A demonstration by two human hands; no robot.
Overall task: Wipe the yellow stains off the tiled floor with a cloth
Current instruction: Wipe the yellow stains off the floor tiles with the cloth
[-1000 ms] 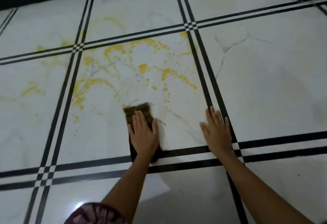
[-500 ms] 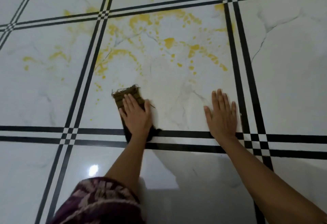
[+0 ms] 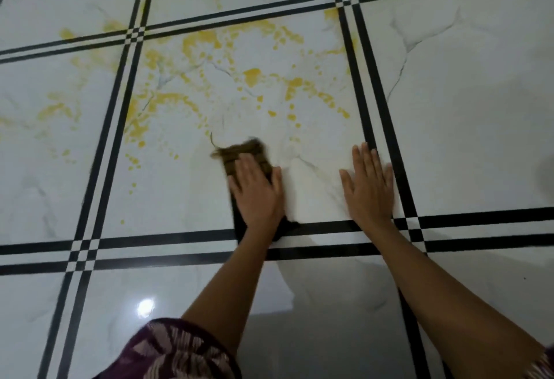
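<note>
Yellow stains (image 3: 251,74) are splashed and dotted over the white marble-look tile (image 3: 186,198) and spill onto the tiles to its left and beyond it. A dark brown cloth (image 3: 242,154) with a frayed far edge lies on the near part of that tile, just below the closest yellow dots. My left hand (image 3: 257,193) lies flat on the cloth, pressing it to the floor and hiding its middle. My right hand (image 3: 368,187) rests flat on the bare tile to the right, fingers spread, holding nothing.
Black double lines (image 3: 371,127) border each tile of the glossy floor. A light reflection (image 3: 146,306) shines on the near tile. A maroon patterned garment (image 3: 168,351) fills the bottom edge by my left arm.
My left hand has slid the cloth to the right across the tile, closer to my right hand. The view has shifted too; my right hand stays planted on the floor.
</note>
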